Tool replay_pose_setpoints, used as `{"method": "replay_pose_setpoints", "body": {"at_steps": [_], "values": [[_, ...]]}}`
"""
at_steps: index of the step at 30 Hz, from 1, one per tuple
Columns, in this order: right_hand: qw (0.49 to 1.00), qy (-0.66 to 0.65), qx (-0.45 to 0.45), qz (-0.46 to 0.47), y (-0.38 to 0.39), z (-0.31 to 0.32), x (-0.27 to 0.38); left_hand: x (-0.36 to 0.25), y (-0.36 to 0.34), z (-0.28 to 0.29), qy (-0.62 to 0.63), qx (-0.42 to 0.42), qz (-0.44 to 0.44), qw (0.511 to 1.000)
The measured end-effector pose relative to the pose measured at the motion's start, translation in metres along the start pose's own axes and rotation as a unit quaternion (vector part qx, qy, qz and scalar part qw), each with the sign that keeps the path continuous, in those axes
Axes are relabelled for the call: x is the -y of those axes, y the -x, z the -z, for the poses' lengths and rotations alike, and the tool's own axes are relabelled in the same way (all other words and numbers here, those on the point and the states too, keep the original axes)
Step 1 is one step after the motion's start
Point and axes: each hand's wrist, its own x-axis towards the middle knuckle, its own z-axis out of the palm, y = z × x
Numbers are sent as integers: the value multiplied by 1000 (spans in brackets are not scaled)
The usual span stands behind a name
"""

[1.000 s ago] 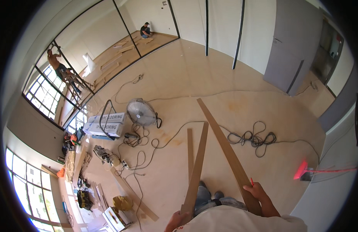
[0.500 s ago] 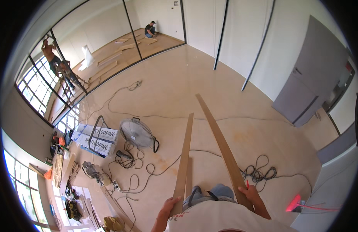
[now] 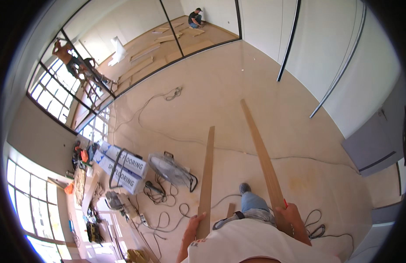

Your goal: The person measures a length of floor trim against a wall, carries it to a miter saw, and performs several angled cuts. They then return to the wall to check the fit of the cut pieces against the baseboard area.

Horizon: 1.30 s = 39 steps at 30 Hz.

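My left hand (image 3: 195,222) grips the near end of a long, narrow wood-coloured floor plank (image 3: 207,171) that points ahead of me. A second, longer plank (image 3: 263,164) slants away on the right, with my right hand (image 3: 293,215) closed round its near end. A thin red stick, perhaps a pencil (image 3: 285,202), pokes up from the right hand. Between the two planks, close to my left leg, a short wood-coloured piece (image 3: 230,209) shows. My jeans and one grey shoe (image 3: 244,188) are visible below me.
A floor fan (image 3: 170,168), long white flooring boxes (image 3: 117,171) and a power tool (image 3: 117,201) stand at left. Cables (image 3: 198,141) cross the floor. Beyond a black-framed partition (image 3: 172,28), one person crouches (image 3: 195,19) and another is on a ladder (image 3: 87,83). A grey door (image 3: 378,140) is at right.
My view has turned and shifted forward; room objects sit differently in it. One foot now shows stepping ahead. Both hands keep hold of their planks.
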Motion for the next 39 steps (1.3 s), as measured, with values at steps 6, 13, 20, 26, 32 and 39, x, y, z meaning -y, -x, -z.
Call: {"method": "replay_pose_setpoints", "body": {"at_steps": [6, 13, 20, 26, 32, 39], "values": [[995, 64, 43, 58, -187, 31, 95, -101, -45, -12, 111, -50, 24, 992], [992, 45, 115, 10, -363, 12, 239, -236, -163, -4, 212, -88, 32, 973], [984, 94, 132, 70, -535, -42, 362, -369, -336, 60, 205, -120, -29, 971], [965, 153, 207, 43, -623, -68, 510, -520, -421, 132, 128, -180, -65, 973], [964, 179, 185, 66, -749, -102, 642, -706, -465, 148, 245, -123, -29, 961], [959, 142, 211, 125, -937, -182, 791, -852, -567, 215, 193, -169, 6, 966]]}}
